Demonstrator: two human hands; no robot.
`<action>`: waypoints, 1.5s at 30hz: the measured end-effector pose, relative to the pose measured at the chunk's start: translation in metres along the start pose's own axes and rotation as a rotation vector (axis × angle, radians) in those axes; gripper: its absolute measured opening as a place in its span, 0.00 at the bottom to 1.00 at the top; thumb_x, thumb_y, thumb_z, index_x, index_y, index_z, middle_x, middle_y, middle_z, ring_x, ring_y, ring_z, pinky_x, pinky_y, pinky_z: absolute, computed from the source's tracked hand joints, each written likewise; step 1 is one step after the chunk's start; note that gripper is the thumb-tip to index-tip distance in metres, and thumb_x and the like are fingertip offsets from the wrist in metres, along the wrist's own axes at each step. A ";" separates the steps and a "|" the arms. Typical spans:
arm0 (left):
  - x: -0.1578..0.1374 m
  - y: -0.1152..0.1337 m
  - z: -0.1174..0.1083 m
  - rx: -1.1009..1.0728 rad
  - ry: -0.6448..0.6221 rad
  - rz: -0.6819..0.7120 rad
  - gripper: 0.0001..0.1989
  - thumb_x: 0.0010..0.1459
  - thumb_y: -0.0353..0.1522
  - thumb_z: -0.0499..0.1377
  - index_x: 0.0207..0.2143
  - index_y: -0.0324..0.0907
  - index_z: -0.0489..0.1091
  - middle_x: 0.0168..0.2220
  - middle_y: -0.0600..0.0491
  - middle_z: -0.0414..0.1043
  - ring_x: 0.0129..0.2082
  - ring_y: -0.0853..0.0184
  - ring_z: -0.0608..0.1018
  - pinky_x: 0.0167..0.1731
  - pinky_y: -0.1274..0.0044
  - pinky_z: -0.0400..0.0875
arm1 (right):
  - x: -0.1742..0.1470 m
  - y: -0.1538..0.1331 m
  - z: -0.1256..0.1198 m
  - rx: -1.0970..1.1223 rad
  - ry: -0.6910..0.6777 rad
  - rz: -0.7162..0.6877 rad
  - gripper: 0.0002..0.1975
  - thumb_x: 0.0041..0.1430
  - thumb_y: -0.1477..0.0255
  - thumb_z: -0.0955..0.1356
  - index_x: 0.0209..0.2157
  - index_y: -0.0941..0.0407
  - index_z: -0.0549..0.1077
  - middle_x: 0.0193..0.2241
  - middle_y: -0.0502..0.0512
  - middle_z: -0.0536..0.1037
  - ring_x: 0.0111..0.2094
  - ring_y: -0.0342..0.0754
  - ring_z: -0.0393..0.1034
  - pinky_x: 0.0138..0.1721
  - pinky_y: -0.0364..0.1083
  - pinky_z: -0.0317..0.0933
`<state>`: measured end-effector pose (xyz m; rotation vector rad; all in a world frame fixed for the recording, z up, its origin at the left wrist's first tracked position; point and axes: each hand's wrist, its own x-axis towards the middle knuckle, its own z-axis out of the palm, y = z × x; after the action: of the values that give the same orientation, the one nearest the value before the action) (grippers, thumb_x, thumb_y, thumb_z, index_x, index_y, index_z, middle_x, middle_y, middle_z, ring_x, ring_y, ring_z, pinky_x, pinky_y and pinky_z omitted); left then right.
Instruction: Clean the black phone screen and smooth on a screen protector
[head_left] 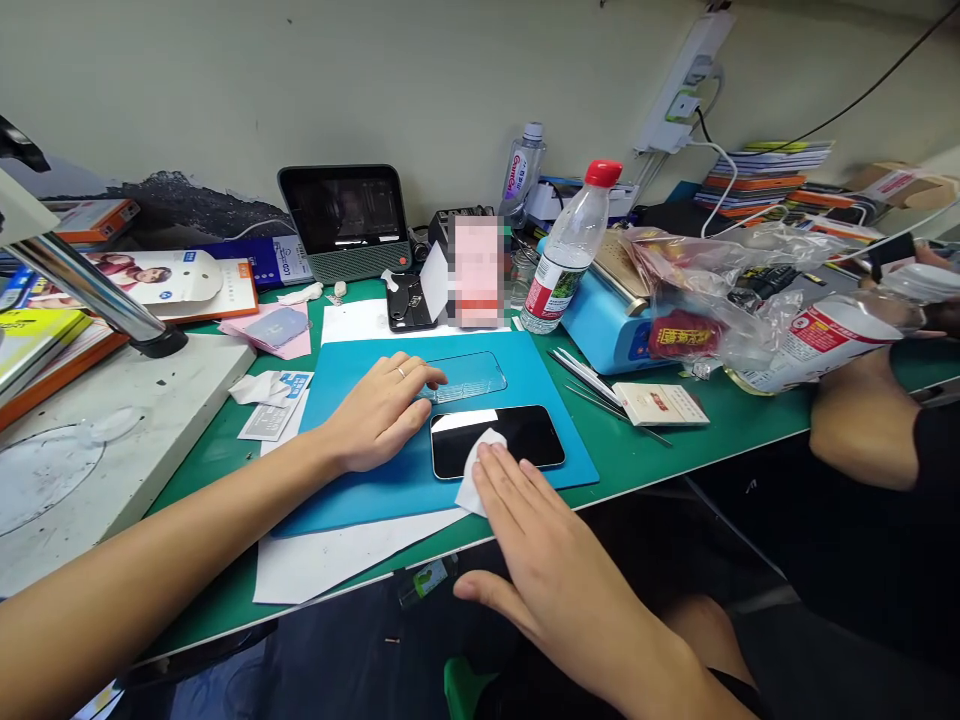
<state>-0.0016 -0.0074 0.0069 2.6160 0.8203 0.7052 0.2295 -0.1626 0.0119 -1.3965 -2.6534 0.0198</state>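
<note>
A phone (525, 440) with a dark screen lies face up on a blue mat (360, 500). My right hand (555, 550) presses a folded white wipe (474, 485) under its fingertips onto the phone's lower left part, with the thumb held apart. Left of the phone, my left hand (390, 415) rests over the mat with fingers slightly bent and loosely spread, a ring on one of them. Its fingertips reach the near left part of a clear glass screen protector (472, 372) behind the phone. Whether they touch it I cannot tell.
An open black phone case (412, 302), a water bottle with a red cap (562, 260) and a smart display (345, 220) stand behind the mat. Tweezers (589, 380) and a small white box (660, 404) lie right. Another person's arm (862, 420) is at far right.
</note>
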 end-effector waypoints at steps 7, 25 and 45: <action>0.000 -0.001 0.002 0.032 -0.018 0.008 0.18 0.73 0.37 0.41 0.51 0.40 0.66 0.47 0.44 0.73 0.43 0.56 0.69 0.45 0.61 0.62 | -0.035 0.043 -0.003 0.000 0.041 0.144 0.40 0.72 0.53 0.61 0.73 0.64 0.50 0.72 0.68 0.54 0.73 0.59 0.47 0.68 0.63 0.57; -0.003 -0.004 0.005 -0.097 0.083 0.037 0.20 0.71 0.40 0.45 0.59 0.39 0.56 0.52 0.44 0.72 0.46 0.57 0.72 0.49 0.63 0.66 | 0.053 0.023 0.006 0.132 -0.055 0.188 0.51 0.67 0.41 0.56 0.69 0.75 0.57 0.71 0.79 0.52 0.74 0.67 0.43 0.72 0.65 0.45; 0.002 0.001 0.002 -0.072 -0.218 0.204 0.49 0.53 0.62 0.63 0.65 0.40 0.58 0.56 0.40 0.72 0.51 0.50 0.75 0.50 0.61 0.69 | -0.011 0.015 0.004 -0.053 0.054 0.015 0.44 0.68 0.49 0.64 0.69 0.72 0.58 0.70 0.75 0.58 0.71 0.64 0.53 0.66 0.61 0.62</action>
<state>0.0012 -0.0070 0.0067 2.6744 0.4627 0.4780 0.2479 -0.1628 0.0056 -1.4115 -2.6181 -0.0854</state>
